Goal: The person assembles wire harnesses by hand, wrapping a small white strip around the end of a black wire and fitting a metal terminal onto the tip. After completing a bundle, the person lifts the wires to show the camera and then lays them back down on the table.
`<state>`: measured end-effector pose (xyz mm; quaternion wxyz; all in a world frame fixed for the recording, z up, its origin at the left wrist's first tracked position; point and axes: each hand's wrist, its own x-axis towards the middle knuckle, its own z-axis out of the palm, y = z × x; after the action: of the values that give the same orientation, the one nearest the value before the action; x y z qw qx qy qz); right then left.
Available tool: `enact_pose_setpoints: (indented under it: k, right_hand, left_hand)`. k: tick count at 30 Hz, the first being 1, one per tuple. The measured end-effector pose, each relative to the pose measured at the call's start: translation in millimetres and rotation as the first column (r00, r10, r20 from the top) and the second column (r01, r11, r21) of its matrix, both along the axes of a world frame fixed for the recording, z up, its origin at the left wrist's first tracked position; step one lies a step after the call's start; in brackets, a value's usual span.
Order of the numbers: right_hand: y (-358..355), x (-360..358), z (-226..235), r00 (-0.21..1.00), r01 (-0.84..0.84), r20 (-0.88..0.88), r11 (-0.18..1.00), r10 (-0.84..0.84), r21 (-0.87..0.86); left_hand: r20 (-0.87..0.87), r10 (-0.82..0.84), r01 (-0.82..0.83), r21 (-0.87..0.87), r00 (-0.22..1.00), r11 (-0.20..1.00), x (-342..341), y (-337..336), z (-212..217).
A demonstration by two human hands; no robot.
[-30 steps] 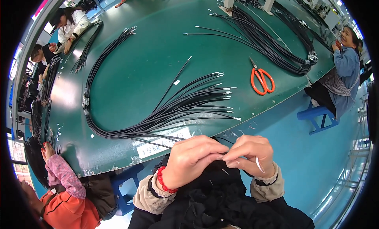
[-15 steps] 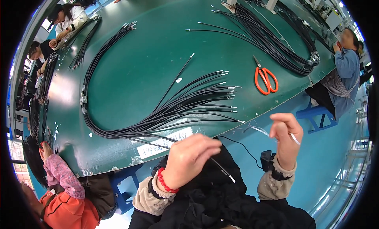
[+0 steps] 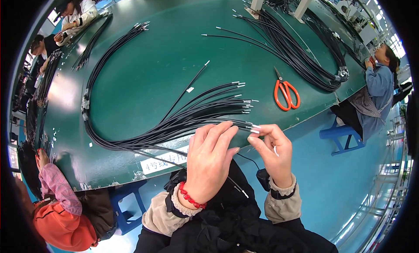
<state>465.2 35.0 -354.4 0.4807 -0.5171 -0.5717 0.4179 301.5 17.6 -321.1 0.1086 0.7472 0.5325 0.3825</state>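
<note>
A bundle of thin black cables (image 3: 131, 141) with pale, stripped-looking ends curves in a U over the green table. My left hand (image 3: 209, 159), palm down, has its fingers closed over a few cables close to their ends. Beside those tips, the thumb and forefinger of my right hand (image 3: 275, 150) come together around a cable end (image 3: 254, 131). A small white strip (image 3: 276, 151) is tucked between the right fingers. Under my left hand, one cable end (image 3: 244, 193) hangs past the table edge over my lap. Exactly what the left fingertips grip is partly hidden.
Orange-handled scissors (image 3: 286, 94) lie right of the bundle. Another cable bundle (image 3: 297, 52) rests at the far right by white posts (image 3: 304, 6). A white label (image 3: 163, 162) is stuck near the table's front edge. Co-workers sit left and right, with blue stools (image 3: 342, 135).
My right hand has moved left and inward to the cable tips. My left hand has shifted up and right onto the cables. The view has turned slightly.
</note>
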Motion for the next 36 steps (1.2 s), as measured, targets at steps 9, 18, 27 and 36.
enact_pose_setpoints:
  k: [9, 18, 27, 36]
  right_hand:
    - [-17, 1, 34, 0.964, -0.198, -0.171, 0.979, 0.205, 0.056]
    - [-23, -24, 75, 0.975, -0.166, -0.090, 0.936, 0.203, 0.310]
    - [-20, 43, 220, 0.934, -0.217, -0.225, 0.941, 0.277, 0.258]
    - [-39, 47, 270, 0.891, -0.321, -0.224, 0.896, 0.395, 0.306]
  left_hand:
    - [0.229, -0.032, 0.030, 0.013, 0.973, 0.999, -6, -11, 15]
    - [0.412, -0.056, 0.066, -0.009, 0.910, 0.998, -19, -22, 58]
    - [0.499, -0.034, 0.044, -0.008, 0.866, 0.999, 56, -25, 196]
    - [0.756, 0.052, 0.206, -0.243, 0.653, 0.948, 66, -55, 241]
